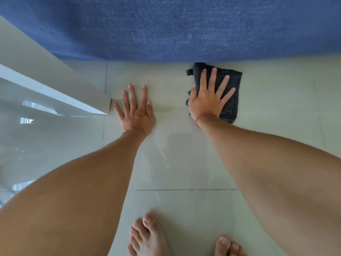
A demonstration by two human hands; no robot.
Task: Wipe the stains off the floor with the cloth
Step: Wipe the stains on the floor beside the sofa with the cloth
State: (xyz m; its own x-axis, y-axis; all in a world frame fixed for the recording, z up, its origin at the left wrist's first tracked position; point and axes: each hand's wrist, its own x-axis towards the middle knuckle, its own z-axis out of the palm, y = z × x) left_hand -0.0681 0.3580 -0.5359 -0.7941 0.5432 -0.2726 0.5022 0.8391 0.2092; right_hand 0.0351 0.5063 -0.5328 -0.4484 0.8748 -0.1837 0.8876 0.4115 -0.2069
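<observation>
A dark grey folded cloth [233, 100] lies on the pale tiled floor [267, 100], just in front of a blue fabric edge. My right hand [208, 100] presses flat on the cloth with its fingers spread and the thumb at the cloth's left edge. A red string circles that wrist. My left hand [136, 111] rests flat on the bare tile to the left, fingers apart, holding nothing. Between the hands sits a faint small mark [164, 112]. Damp streaks [166, 154] show on the tile nearer to me.
A large blue fabric surface [184, 28] fills the top of the view, bordering the floor. A glossy white wall corner with its skirting [55, 85] runs along the left, ending beside my left hand. My bare feet [147, 237] stand at the bottom.
</observation>
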